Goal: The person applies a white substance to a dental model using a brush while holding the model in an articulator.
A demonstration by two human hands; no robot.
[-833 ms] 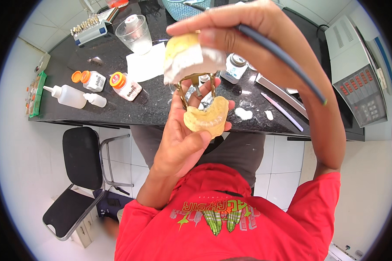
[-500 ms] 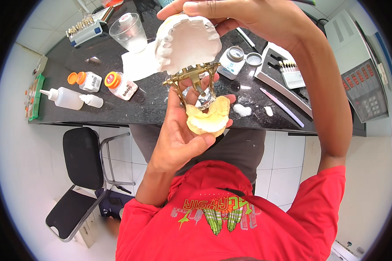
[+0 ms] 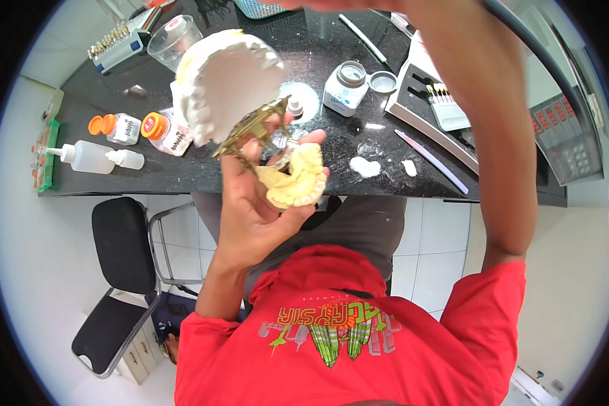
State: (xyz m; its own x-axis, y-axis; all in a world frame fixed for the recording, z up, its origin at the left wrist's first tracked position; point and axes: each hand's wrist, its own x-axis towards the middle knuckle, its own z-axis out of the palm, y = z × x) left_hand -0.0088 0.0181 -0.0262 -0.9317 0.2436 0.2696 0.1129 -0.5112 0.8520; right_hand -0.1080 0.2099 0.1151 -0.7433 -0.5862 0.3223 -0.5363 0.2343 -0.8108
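Note:
My left hand (image 3: 243, 233) grips a brass dental articulator (image 3: 254, 128) by its lower part, thumb against the yellow lower cast (image 3: 294, 186). The articulator is swung open and tilted. On its upper arm sits a white plaster cast (image 3: 240, 81) with a row of teeth around its rim. My right hand (image 3: 358, 4) is at the top edge of the picture, blurred and mostly cut off, apart from the casts. Its fingers and anything in them cannot be made out.
On the black counter (image 3: 203, 179) stand orange-capped jars (image 3: 166, 133), a squeeze bottle (image 3: 88, 157), an open white jar (image 3: 345, 91) and a plastic cup (image 3: 172, 40). A lilac-handled tool (image 3: 433, 162) lies near white powder (image 3: 365, 167). A black chair (image 3: 122, 243) stands at left.
My right hand has let go of the upper cast and moved up toward the top edge. My left hand has shifted left, turning and tilting the articulator.

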